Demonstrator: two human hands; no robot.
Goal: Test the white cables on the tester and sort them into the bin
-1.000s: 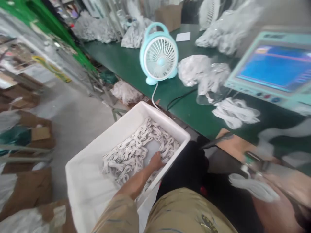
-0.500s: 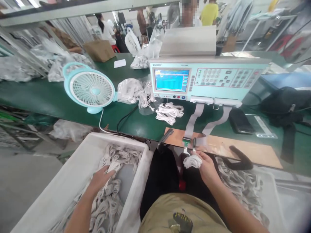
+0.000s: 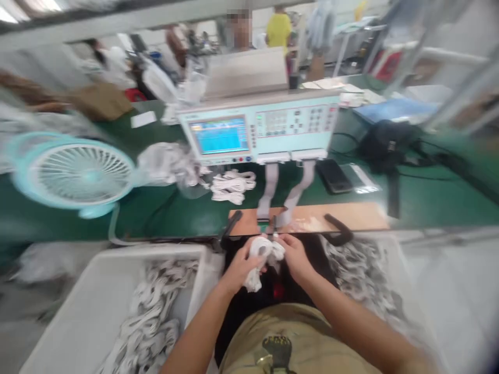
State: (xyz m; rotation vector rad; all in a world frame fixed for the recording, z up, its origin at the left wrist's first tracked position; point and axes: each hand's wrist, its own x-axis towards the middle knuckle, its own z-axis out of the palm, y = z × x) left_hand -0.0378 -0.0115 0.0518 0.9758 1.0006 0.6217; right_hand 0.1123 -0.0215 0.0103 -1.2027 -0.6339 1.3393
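Note:
My left hand (image 3: 245, 266) is closed round a bundled white cable (image 3: 255, 284) in front of the board's edge. Right beside it, my right hand (image 3: 293, 253) grips a second white cable bundle (image 3: 277, 250) just below the connectors. Two grey ribbon cables (image 3: 265, 195) run from the tester (image 3: 296, 132), whose blue screen is lit, to small connector boards (image 3: 263, 227) at the edge of the wooden board (image 3: 307, 217). The fingers and cable ends overlap, so whether a plug sits in a connector cannot be made out.
White bins of cable bundles stand left (image 3: 97, 257) and right (image 3: 413, 291) of my legs. On the green table are a turquoise fan (image 3: 80, 174), loose white cables (image 3: 232, 186), a black phone (image 3: 333, 175) and a black bag (image 3: 384, 145). Clamps hold the board. People are behind.
My left hand has come up from the left bin with a cable bundle and now meets my right hand. My right hand stays by the connectors. The view has swung to the right.

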